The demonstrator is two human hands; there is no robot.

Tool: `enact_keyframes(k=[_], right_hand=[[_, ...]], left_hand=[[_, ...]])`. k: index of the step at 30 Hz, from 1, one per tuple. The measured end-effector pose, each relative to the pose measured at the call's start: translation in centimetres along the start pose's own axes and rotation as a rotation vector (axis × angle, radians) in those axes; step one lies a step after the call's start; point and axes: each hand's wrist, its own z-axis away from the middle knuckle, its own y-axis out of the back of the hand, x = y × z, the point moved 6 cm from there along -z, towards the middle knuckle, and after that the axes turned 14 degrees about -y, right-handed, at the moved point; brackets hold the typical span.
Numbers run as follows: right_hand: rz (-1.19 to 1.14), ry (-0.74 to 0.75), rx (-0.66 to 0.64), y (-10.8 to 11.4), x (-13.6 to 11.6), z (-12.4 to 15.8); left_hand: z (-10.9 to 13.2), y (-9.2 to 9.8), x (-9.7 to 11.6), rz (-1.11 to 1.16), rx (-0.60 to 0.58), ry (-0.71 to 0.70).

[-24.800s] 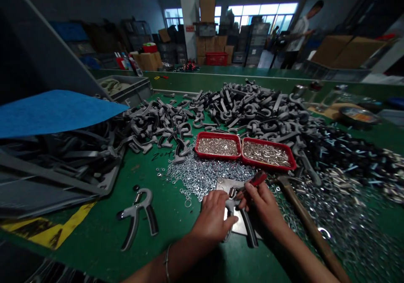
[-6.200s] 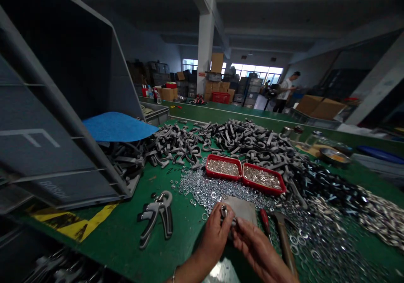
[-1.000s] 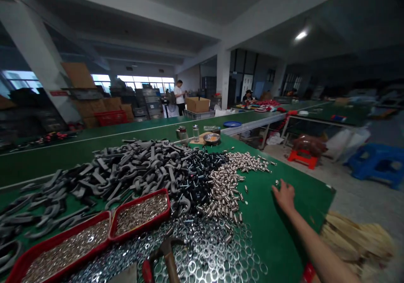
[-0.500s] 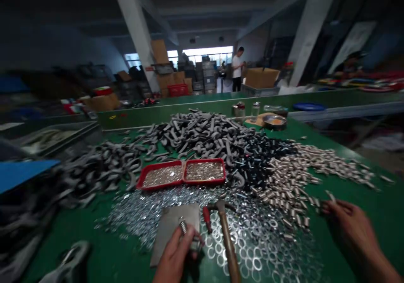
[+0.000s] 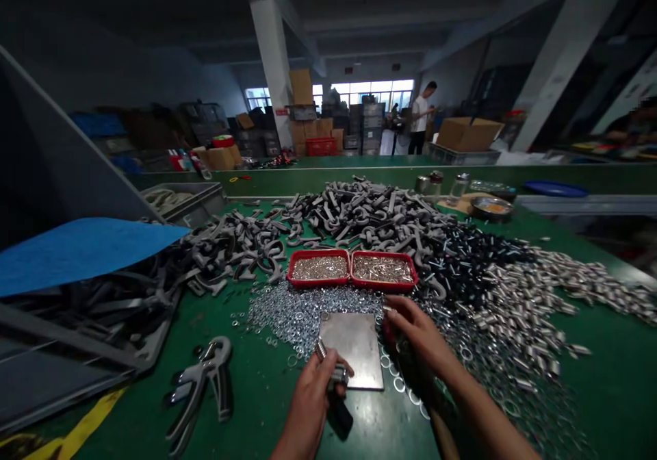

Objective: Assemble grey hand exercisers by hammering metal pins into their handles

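My left hand (image 5: 312, 395) is closed around a metal part (image 5: 339, 374) with a ridged, spring-like piece (image 5: 321, 348) sticking up past the thumb. The fingers hide most of that part. It hovers at the lower left edge of a flat steel plate (image 5: 362, 350). My right hand (image 5: 418, 330) is over the plate's right side, its fingertips pinching a small silver cylinder (image 5: 389, 308). Under the right forearm, a wooden hammer handle (image 5: 442, 436) partly shows. Loose flat rings (image 5: 399, 384) lie beside the plate.
Two red trays (image 5: 350, 283) of tiny metal pieces stand behind the plate. Beyond are heaps of grey handles (image 5: 380, 207), dark bolts (image 5: 456, 261) and silver cylinders (image 5: 518, 296). A plier-like tool (image 5: 205, 385) lies left, near a grey crate (image 5: 167, 309). A person (image 5: 419, 118) stands far back.
My right hand has come from the silver cylinder heap at the right to the plate, carrying a small cylinder. My left hand keeps its part. The view has turned left.
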Motion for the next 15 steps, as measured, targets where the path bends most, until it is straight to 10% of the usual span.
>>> enact_keyframes(k=[4,10,15], right_hand=[[0.184,0.073,0.053,-0.8,0.0,-0.3],[0.42,-0.01,-0.024,-1.6,4.3,7.2],[0.583,-0.032,0.307,5.7,6.7,4.5]], left_hand=[[0.0,3.1,1.3,-0.052,0.069,-0.038],[-1.1,5.0,1.1,-0.082,0.112,-0.009],[-2.6,2.1,0.7,-0.092,0.006,-0.034]])
